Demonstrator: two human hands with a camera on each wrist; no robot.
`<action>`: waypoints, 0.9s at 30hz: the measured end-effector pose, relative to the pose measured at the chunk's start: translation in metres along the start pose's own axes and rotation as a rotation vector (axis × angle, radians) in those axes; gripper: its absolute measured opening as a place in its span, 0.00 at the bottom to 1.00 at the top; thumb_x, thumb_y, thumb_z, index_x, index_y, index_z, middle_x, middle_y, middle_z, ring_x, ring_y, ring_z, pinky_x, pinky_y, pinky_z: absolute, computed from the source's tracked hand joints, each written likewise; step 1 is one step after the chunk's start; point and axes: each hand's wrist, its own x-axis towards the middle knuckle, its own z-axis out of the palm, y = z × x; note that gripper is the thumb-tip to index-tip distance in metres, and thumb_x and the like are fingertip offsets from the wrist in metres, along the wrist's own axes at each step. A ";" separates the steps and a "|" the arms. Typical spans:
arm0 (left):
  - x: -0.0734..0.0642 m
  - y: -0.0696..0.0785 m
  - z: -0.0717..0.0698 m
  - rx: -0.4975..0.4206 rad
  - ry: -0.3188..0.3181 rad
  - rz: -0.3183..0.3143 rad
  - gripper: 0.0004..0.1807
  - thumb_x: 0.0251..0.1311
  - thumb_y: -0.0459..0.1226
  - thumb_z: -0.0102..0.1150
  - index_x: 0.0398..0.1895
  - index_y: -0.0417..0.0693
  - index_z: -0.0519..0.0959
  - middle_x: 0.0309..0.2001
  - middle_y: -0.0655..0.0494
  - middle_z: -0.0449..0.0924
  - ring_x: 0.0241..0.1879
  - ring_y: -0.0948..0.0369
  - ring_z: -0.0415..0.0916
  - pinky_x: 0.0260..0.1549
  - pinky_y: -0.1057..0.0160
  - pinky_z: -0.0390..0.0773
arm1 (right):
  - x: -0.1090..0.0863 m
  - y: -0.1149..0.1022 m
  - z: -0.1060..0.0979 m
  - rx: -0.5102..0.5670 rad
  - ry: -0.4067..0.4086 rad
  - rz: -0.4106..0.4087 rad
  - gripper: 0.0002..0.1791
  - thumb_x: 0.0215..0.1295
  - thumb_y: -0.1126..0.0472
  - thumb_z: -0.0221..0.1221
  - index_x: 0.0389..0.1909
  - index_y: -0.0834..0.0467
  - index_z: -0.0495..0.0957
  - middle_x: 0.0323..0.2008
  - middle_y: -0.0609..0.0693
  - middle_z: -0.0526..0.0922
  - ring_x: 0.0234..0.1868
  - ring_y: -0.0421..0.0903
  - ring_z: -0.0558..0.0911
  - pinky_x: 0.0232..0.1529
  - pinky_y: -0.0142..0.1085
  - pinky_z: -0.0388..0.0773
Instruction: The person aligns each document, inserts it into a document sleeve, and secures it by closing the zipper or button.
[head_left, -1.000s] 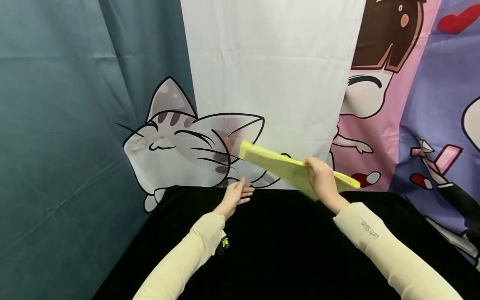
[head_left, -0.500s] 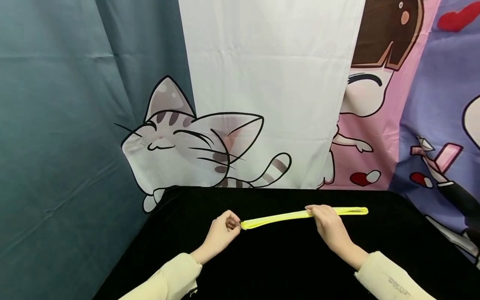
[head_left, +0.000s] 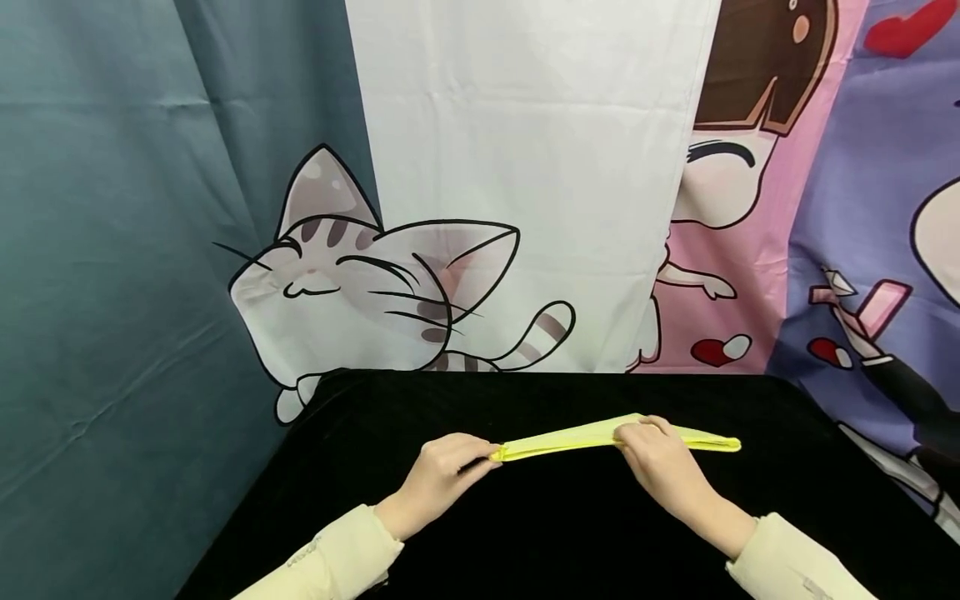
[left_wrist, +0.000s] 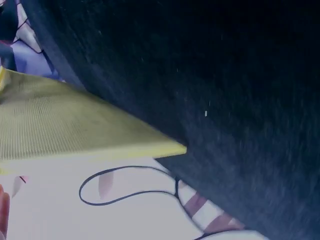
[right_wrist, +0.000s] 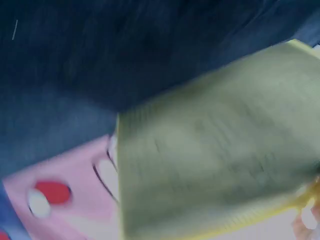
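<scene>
A flat yellow mesh pouch (head_left: 562,439) with a bright yellow edge is held above the black cloth, its edge toward the head camera. My left hand (head_left: 438,479) pinches the pouch's left end between thumb and fingers. On the upper edge, right of its middle, my right hand (head_left: 663,462) grips the pouch. In the right wrist view the pouch (right_wrist: 215,155) shows a broad, ribbed, see-through side, blurred. The left wrist view has one corner of the pouch (left_wrist: 75,122), with a bit of a finger at the left border.
A black cloth (head_left: 555,533) covers the surface under both hands. Behind it hangs a curtain (head_left: 525,150) printed with a cat and cartoon figures. Bluish-green fabric (head_left: 112,292) hangs at the left.
My right hand has lowered the pouch from in front of the curtain to just above the black cloth. My left hand, apart from it before, has come to pinch its left end.
</scene>
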 end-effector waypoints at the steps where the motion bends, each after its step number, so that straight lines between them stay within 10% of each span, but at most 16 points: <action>1: 0.001 0.000 0.000 0.028 -0.005 0.053 0.13 0.42 0.31 0.72 0.35 0.45 0.83 0.33 0.58 0.85 0.34 0.65 0.82 0.39 0.75 0.80 | 0.004 -0.002 0.000 -0.008 -0.009 -0.071 0.21 0.76 0.52 0.39 0.33 0.60 0.76 0.32 0.51 0.82 0.34 0.46 0.81 0.42 0.42 0.75; 5: 0.007 0.004 0.000 0.131 -0.025 0.197 0.12 0.42 0.32 0.72 0.34 0.44 0.83 0.32 0.58 0.85 0.33 0.66 0.82 0.39 0.74 0.81 | 0.025 -0.024 -0.001 0.101 -0.099 -0.193 0.21 0.75 0.49 0.41 0.43 0.59 0.77 0.43 0.51 0.82 0.45 0.47 0.80 0.49 0.42 0.72; 12: 0.013 0.012 0.003 0.201 -0.041 0.250 0.08 0.43 0.32 0.71 0.29 0.47 0.82 0.28 0.62 0.82 0.29 0.69 0.80 0.32 0.76 0.80 | 0.045 -0.071 0.003 0.534 -0.321 0.003 0.25 0.65 0.57 0.58 0.62 0.56 0.69 0.58 0.48 0.76 0.59 0.44 0.75 0.57 0.39 0.75; 20: 0.004 0.014 0.007 0.167 -0.089 0.188 0.09 0.41 0.31 0.72 0.26 0.48 0.82 0.26 0.62 0.82 0.28 0.69 0.80 0.31 0.78 0.79 | 0.049 -0.089 0.020 0.510 -0.110 0.058 0.08 0.49 0.64 0.69 0.28 0.53 0.80 0.27 0.41 0.80 0.29 0.34 0.76 0.32 0.25 0.74; 27: 0.005 0.015 0.009 0.133 -0.112 0.164 0.09 0.44 0.30 0.71 0.28 0.49 0.81 0.26 0.62 0.79 0.24 0.72 0.75 0.27 0.82 0.75 | 0.053 -0.100 0.013 0.546 -0.151 0.120 0.17 0.42 0.75 0.62 0.24 0.53 0.68 0.21 0.40 0.67 0.27 0.31 0.62 0.25 0.20 0.63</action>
